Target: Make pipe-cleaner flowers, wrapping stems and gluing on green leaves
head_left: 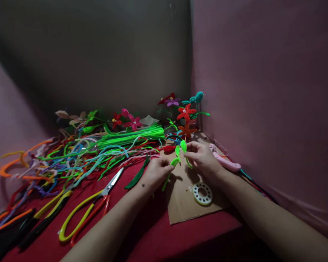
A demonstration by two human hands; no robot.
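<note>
Between my hands are bright green pipe-cleaner leaves [177, 153], over a brown board. My left hand [156, 171] pinches one green leaf piece, its stem hanging below the fingers. My right hand [202, 156] is closed on another green leaf piece [183, 145], held upright at the fingertips. A roll of tape [202, 193] with a white holed core lies on the board [177, 211] below my right hand. Just left of my left hand lies a dark green pipe-cleaner leaf [138, 176]. A red pipe-cleaner bud [169, 149] lies behind my hands.
Yellow-and-orange-handled scissors [91, 207] and black-and-yellow pliers [47, 214] lie on the red cloth at left. Behind are tangled pipe cleaners [98, 163], a green bundle [131, 137] and pipe-cleaner flowers [186, 112]. A pink glue gun [226, 162] lies at right, near the wall.
</note>
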